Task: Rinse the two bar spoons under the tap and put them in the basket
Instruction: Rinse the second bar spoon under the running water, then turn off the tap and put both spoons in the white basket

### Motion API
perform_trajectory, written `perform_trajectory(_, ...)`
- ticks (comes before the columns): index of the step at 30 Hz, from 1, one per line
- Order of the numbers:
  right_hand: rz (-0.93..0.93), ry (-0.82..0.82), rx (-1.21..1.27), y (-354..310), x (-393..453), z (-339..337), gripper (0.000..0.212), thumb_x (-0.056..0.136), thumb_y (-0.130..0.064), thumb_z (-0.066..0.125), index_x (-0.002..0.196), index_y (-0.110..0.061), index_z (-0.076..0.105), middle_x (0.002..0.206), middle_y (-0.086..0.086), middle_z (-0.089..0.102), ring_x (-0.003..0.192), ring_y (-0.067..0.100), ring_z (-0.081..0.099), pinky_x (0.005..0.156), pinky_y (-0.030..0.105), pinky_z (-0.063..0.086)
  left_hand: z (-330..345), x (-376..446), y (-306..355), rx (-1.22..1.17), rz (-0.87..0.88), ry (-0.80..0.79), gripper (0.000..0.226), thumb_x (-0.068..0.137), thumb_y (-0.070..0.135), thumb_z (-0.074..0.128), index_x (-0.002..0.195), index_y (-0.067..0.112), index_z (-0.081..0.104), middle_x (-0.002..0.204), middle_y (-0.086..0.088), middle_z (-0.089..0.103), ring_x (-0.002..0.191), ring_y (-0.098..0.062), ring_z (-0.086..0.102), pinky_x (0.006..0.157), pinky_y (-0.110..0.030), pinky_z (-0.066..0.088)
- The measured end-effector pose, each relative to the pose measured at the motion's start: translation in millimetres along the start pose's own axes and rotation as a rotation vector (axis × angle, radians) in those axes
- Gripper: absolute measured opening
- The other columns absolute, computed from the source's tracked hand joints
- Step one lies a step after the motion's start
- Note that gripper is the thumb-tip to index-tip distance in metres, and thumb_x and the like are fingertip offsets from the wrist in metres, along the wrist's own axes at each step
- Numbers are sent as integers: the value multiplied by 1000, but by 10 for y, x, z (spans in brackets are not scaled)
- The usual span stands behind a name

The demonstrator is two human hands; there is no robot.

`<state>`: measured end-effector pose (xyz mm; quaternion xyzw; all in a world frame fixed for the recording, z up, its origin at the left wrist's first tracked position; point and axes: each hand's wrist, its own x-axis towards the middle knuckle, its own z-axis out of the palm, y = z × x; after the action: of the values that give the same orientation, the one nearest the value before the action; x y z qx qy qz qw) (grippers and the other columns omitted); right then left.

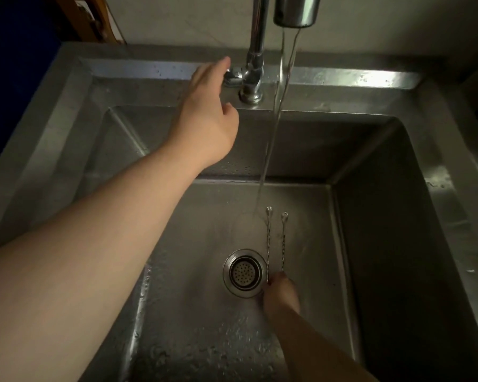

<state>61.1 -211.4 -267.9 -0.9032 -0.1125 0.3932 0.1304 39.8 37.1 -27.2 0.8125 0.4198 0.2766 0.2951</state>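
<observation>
The left hand (pixel 207 117) reaches over the back rim of the deep square stainless-steel sink (pixel 375 216) to the small chrome lever (pixel 233 75) at the base of the tall chrome tap (pixel 255 51). Its grip is loosely spread, the forefinger stretched out above the lever and the thumb held apart below; whether the fingers actually touch the lever I cannot tell. A thin stream of water (pixel 273 119) falls from the wide cylindrical chrome nozzle (pixel 297 9) and lands on the wet sink floor. Low in the basin, the right hand (pixel 280 295) holds the two slim steel bar spoons with twisted stems (pixel 268 244), its grip pinched round their near ends, which are hidden in the fingers. The bar spoons lie side by side, nearly parallel and slightly apart, pointing away from the person, with their small rounded far tips just right of where the water strikes; whether the water touches them is unclear. The round perforated metal drain strainer (pixel 243 272) sits just left of the stems and of the right hand. Water droplets speckle the near floor of the sink.
</observation>
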Motion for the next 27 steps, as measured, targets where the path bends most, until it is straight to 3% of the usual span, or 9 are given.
perform_trajectory(12,-46,15,-100,-18,-4,-9,15,92,-12,55,104,-9,64,110,13,70,104,30,66,82,31,49,-76,-73,-74,109,121,-14,57,88,1,47,143,13,44,146,-4,44,128,-19,49,108,-32,39)
perform_trajectory(17,-44,10,-69,-1,1,-9,12,91,-10,56,98,-8,65,106,14,71,94,30,65,76,27,45,-44,-140,-131,152,154,-7,56,87,0,47,141,13,47,146,-1,47,125,-16,52,100,-16,34)
perform_trajectory(24,-73,14,-99,17,7,8,15,92,-14,57,103,-9,65,106,11,71,99,29,66,76,29,46,-23,-211,-174,161,192,-29,58,87,-3,45,144,8,44,151,-2,41,130,-17,49,109,-24,36)
perform_trajectory(27,-71,17,-103,20,9,6,14,93,-12,56,103,-10,65,106,11,71,99,28,66,78,30,48,-17,-208,-177,175,176,-40,60,87,-3,46,145,9,41,153,-1,39,132,-16,45,107,-12,28)
